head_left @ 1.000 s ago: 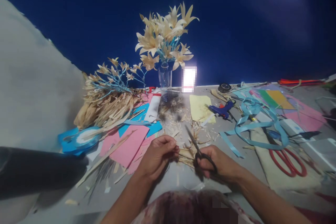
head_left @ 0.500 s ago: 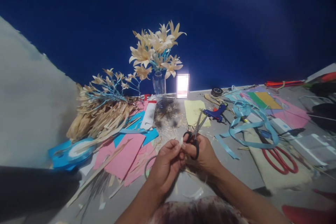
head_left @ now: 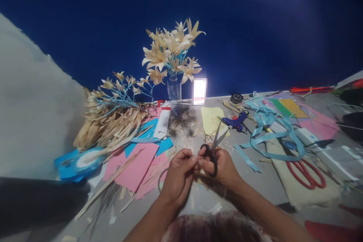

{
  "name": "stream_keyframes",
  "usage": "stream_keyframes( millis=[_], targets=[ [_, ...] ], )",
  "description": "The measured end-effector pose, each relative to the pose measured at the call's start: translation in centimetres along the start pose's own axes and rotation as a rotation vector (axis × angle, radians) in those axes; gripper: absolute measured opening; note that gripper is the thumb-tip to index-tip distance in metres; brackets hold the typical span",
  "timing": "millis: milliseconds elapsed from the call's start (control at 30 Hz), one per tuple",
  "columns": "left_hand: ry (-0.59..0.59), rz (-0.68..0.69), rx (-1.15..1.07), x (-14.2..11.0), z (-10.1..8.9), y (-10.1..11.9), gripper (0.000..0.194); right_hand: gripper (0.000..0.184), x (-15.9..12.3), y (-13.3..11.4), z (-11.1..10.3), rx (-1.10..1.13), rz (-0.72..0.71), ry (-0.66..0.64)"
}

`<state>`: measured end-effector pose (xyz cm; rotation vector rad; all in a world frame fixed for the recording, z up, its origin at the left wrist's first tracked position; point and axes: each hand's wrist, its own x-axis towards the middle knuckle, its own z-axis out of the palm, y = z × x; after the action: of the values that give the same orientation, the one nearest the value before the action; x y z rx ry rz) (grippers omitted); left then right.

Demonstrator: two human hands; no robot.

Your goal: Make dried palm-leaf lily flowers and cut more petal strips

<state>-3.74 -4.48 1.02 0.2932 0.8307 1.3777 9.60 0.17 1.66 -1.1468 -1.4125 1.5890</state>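
My right hand (head_left: 219, 166) grips small black-handled scissors (head_left: 213, 147), blades parted and pointing up and away from me. My left hand (head_left: 178, 174) is closed in a pinch right beside it, fingertips meeting the right thumb over a small pale scrap that I cannot make out. Both hands hover just above the grey table (head_left: 198, 200), over a litter of dried husk trimmings (head_left: 184, 130). Behind them stands a clear glass vase (head_left: 174, 92) with cream husk flowers (head_left: 170, 49) on blue stems.
To the left lie a heap of dried husks (head_left: 110, 121), pink paper (head_left: 136, 162), blue paper and a blue tape roll (head_left: 76, 159). On the right are a blue glue gun (head_left: 235, 121), yellow paper (head_left: 211, 119), tangled blue ribbon (head_left: 272, 132) and red-handled scissors (head_left: 304, 172).
The right hand turned the scissors from low and pointing left to upright, then both hands came together; the view shifted slightly.
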Motion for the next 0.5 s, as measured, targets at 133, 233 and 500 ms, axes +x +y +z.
stream_keyframes(
  millis=[133,233,500],
  targets=[
    [0.001,-0.035,-0.022,-0.07,0.11,0.08,0.025,0.026,-0.13,-0.09,0.05,0.027,-0.011,-0.043],
    [0.016,-0.037,-0.023,-0.33,0.08,0.21,0.025,0.022,-0.15,0.00,0.15,0.017,-0.015,-0.057],
    [-0.019,-0.085,-0.024,-0.57,-0.10,0.02,0.022,0.028,-0.36,0.65,0.40,0.043,-0.007,-0.052]
  ],
)
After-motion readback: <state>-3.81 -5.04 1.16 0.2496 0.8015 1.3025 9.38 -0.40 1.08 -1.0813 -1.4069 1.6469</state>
